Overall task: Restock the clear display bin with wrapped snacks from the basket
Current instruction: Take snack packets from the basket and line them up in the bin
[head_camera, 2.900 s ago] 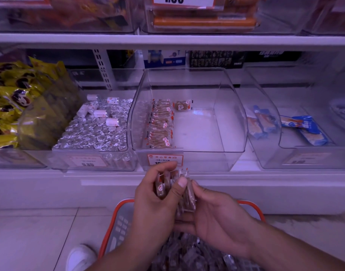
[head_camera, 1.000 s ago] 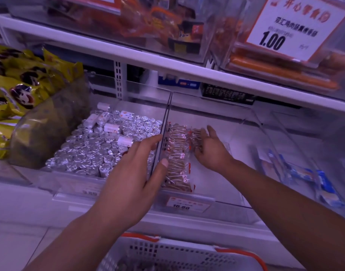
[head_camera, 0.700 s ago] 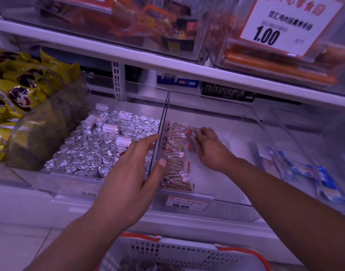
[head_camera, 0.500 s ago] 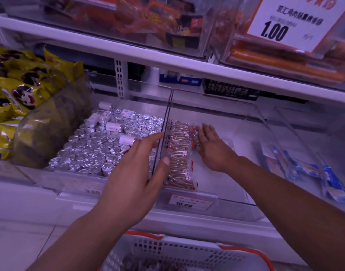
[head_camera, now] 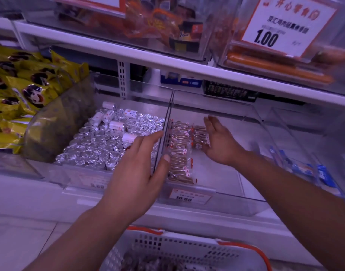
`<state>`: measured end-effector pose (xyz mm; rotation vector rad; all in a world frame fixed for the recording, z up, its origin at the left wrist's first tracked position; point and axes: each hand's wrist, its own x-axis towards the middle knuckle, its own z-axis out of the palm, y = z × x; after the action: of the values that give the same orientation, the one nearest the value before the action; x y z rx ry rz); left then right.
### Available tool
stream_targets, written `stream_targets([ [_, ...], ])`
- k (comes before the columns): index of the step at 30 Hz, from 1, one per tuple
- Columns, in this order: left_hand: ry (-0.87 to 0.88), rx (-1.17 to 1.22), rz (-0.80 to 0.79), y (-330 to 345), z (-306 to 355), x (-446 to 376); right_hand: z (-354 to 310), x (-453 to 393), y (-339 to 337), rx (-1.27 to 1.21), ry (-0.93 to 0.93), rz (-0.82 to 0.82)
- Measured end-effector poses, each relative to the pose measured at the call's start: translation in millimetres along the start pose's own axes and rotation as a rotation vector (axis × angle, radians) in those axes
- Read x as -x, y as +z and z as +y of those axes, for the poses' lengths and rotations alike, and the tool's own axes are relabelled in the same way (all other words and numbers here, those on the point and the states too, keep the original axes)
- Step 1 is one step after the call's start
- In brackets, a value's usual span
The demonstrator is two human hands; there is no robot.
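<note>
Two hands [head_camera: 136,173]; one basket [head_camera: 187,249]; two price signs [head_camera: 285,26] overhead; two snack rows [head_camera: 180,151].

The lower shelf [head_camera: 50,194] is white and carries a row of clear bins side by side; the clear display bin [head_camera: 222,194] stands in the middle with a price label on its front; touching its left wall, a bin of foil-wrapped sweets [head_camera: 101,145]; further left, yellow packets [head_camera: 21,85]; to the right, a bin with blue-wrapped bars [head_camera: 312,171]; an upper shelf [head_camera: 148,63] bears more bins.
</note>
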<state>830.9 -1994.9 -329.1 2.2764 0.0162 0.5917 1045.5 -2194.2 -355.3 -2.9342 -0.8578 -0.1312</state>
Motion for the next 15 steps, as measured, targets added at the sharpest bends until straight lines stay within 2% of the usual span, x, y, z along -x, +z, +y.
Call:
stream_targets([
  [4,0.083,-0.039,0.119,-9.5,10.5,10.8,-13.4,33.4,-37.2,-0.239,0.053,0.138],
  [7,0.241,-0.073,0.22,-7.7,14.4,37.4,-34.7,99.3,-52.7,-0.48,-0.027,0.531],
  [9,0.342,-0.106,0.163,5.3,9.7,65.9,-51.7,158.7,-40.6,-0.564,-0.139,0.669],
  [10,0.384,-0.129,0.062,15.7,4.6,82.3,-59.0,188.9,-23.2,-0.584,-0.175,0.627],
  [11,0.419,-0.166,-0.081,27.5,-2.6,99.6,-65.9,217.9,1.7,-0.6,-0.18,0.502],
  [13,0.437,-0.303,-0.428,54.3,-24.0,134.0,-79.7,269.4,59.2,-0.587,-0.105,0.094],
  [15,0.344,-0.448,-0.775,77.9,-51.3,171.0,-79.0,309.3,125.9,-0.57,0.007,-0.367],
])
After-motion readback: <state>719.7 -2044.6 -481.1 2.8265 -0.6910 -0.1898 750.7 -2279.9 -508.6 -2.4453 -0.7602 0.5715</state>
